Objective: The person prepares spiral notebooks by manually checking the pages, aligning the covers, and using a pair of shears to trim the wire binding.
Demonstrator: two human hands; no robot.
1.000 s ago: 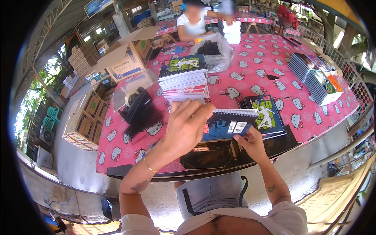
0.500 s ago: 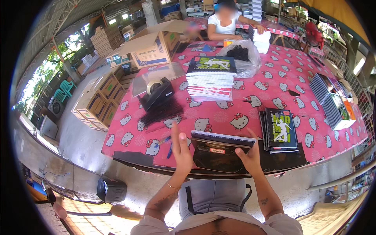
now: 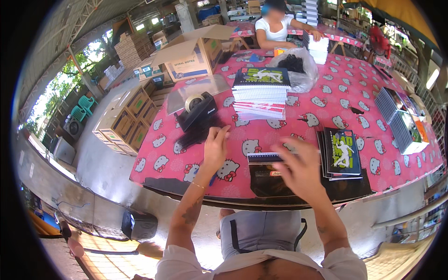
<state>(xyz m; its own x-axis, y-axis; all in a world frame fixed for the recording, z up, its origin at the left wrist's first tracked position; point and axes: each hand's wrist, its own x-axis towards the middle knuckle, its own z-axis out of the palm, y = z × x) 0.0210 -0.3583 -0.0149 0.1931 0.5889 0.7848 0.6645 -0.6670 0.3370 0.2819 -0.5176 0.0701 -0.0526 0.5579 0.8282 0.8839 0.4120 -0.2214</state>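
My left hand [image 3: 216,148] is lifted over the table beside a pile of thin black binding coils [image 3: 199,132]. Its fingertips are pressed together, and whatever may be between them is too small to make out. My right hand [image 3: 301,168], smeared a little by motion, hovers with fingers apart over a notebook [image 3: 261,157]. That notebook lies by the front edge, its spiral side facing away from me and its right part covered by the hand. Under it is a dark board [image 3: 263,186]. Right of my right hand lies a short stack of dark spiral notebooks [image 3: 343,151].
Behind the coils stands a black tape dispenser [image 3: 198,111]. A taller notebook stack [image 3: 260,95] is at the middle, with a plastic bag of black coils [image 3: 303,77] behind. More notebooks [image 3: 396,123] stand far right. An open carton [image 3: 193,60] is at far left; a co-worker [image 3: 275,29] handles notebooks.
The notebook I held between both hands now lies on the board. My left hand has moved forward to the coils and closed its fingertips; my right hand has come off the notebook's edge.
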